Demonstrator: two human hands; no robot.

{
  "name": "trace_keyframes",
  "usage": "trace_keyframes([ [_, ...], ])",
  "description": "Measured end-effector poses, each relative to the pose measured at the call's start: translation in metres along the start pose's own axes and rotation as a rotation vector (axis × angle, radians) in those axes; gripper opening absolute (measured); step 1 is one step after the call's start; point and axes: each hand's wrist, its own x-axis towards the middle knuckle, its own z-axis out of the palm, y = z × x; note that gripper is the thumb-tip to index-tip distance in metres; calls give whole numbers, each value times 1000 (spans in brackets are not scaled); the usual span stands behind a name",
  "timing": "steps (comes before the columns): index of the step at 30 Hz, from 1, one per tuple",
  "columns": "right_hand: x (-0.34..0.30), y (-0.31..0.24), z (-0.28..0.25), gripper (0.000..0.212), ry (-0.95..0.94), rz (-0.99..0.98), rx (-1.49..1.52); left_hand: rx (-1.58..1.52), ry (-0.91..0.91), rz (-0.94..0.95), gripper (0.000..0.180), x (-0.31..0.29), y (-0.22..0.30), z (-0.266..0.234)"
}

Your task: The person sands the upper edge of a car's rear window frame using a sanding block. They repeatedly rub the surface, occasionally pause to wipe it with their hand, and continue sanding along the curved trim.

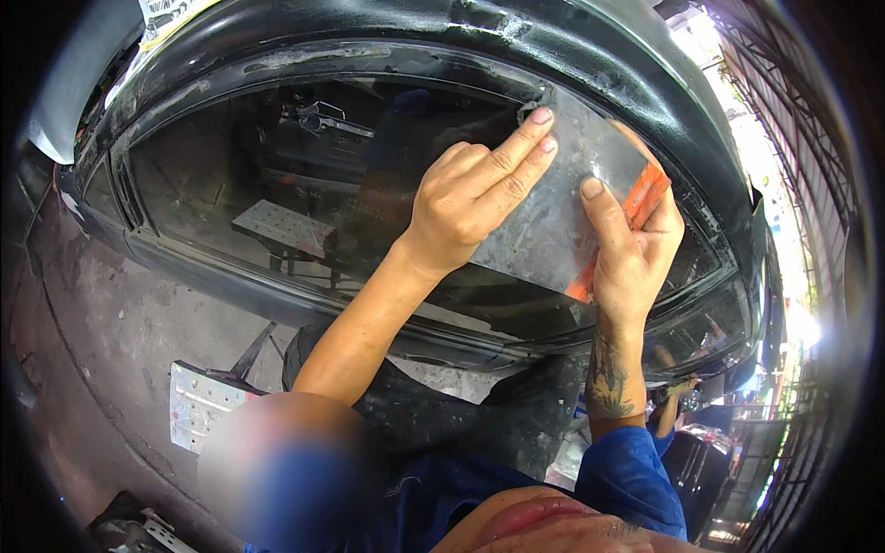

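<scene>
Against the car window point(277, 184), left hand point(470, 198) pressing metal scraper point(553, 221), right hand point(636, 244) gripping it

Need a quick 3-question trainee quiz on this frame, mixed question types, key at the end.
1. True or false: the left hand presses two fingers flat on the metal scraper blade.
2. Which hand grips the orange handle? A) left hand B) right hand C) neither
3. Fill in: the blade's top corner sits against the black ______ above the car window.

Key: 1 true; 2 B; 3 window frame
</scene>
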Motion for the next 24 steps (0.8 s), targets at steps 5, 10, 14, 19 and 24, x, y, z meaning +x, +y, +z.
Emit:
trace_keyframes([
  [5,6,-1,6,43,-24,-35,-44,26,6,-8,32,3,-1,-4],
  [10,13,1,6,44,-50,-54,-24,57,-7,-25,32,4,-5,-7],
  [14,14,4,7,44,-82,-157,-91,46,6,-23,35,2,-7,-7],
  [19,14,3,9,42,-102,-131,-62,74,2,7,37,0,-10,-7],
  [24,16,0,13,41,-80,-153,-73,52,5,2,36,-1,-10,-9],
])
